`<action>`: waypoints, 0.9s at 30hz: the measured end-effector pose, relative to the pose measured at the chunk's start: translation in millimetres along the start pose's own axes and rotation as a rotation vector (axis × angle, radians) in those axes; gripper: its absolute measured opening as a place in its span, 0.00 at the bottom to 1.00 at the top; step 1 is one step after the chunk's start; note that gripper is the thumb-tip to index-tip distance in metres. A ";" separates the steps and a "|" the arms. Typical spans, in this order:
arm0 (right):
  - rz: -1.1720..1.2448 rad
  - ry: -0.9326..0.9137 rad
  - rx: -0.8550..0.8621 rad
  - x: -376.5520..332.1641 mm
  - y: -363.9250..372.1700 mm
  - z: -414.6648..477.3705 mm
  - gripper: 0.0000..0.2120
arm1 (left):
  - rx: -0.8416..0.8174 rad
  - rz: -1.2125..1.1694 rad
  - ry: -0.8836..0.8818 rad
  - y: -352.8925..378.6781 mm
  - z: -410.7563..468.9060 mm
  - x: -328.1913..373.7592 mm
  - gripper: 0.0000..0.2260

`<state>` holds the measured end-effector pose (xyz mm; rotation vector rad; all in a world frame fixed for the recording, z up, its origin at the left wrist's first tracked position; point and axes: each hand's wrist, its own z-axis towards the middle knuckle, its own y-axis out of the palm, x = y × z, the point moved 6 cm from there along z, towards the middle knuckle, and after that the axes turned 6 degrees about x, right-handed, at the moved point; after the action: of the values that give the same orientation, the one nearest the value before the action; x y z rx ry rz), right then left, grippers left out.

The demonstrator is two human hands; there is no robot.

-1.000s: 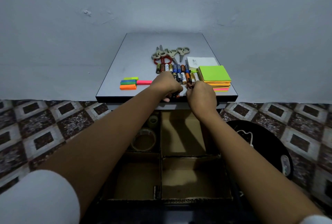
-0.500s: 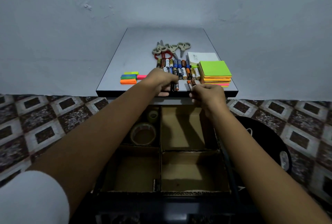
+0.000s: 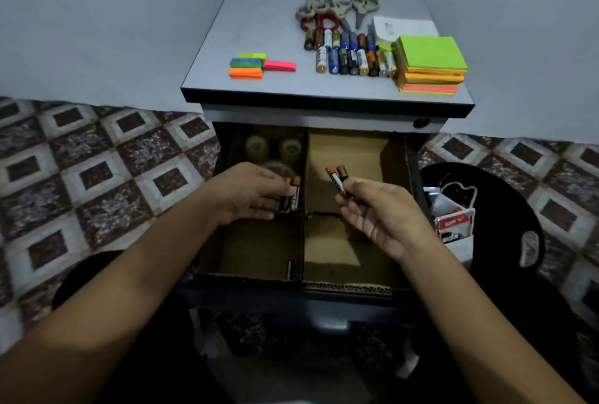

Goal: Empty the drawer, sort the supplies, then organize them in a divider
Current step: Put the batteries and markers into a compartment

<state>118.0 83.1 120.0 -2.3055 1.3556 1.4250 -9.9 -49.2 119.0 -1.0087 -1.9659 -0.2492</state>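
Two orange-and-black batteries (image 3: 337, 180) are sticking up out of the right hand (image 3: 382, 218), whose thumb and fingertips are clamping their lower ends; they are hovering over the upper right compartment of the cardboard divider (image 3: 304, 241), at centre frame. The left hand (image 3: 243, 196) is pinching a second battery pair (image 3: 291, 197) between its thumb and curled fingers, right beside the divider's middle wall. The divider is sitting inside the open drawer (image 3: 291, 290), with tape rolls (image 3: 257, 147) lying in its upper left compartment. Above the drawer, the grey tabletop (image 3: 259, 14) is carrying two rows of loose batteries (image 3: 353, 59); scissors (image 3: 334, 7) are lying behind them, a sticky-note stack (image 3: 431, 63) is sitting to their right, and coloured flag strips (image 3: 248, 66) are lying to their left. The cabinet is standing against a plain pale wall (image 3: 97, 14) on a brown-and-white patterned tile floor (image 3: 97, 170); a dark round object (image 3: 505, 196) is sitting at the right of the frame.
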 end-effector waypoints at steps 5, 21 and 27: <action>-0.015 0.048 0.022 27.9 -3.5 -4.7 0.05 | -0.107 0.121 -0.187 8.2 11.3 -69.3 0.03; -0.083 0.018 0.051 42.5 -2.6 -0.9 0.05 | -0.066 0.324 -0.232 20.0 32.7 -108.0 0.06; -0.115 0.009 0.048 44.8 -0.4 0.1 0.05 | -0.043 0.333 -0.140 19.9 33.5 -102.6 0.03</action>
<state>125.5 55.4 85.6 -2.3210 1.2243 1.3351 12.3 -75.9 14.9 -1.3933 -1.8837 -0.0360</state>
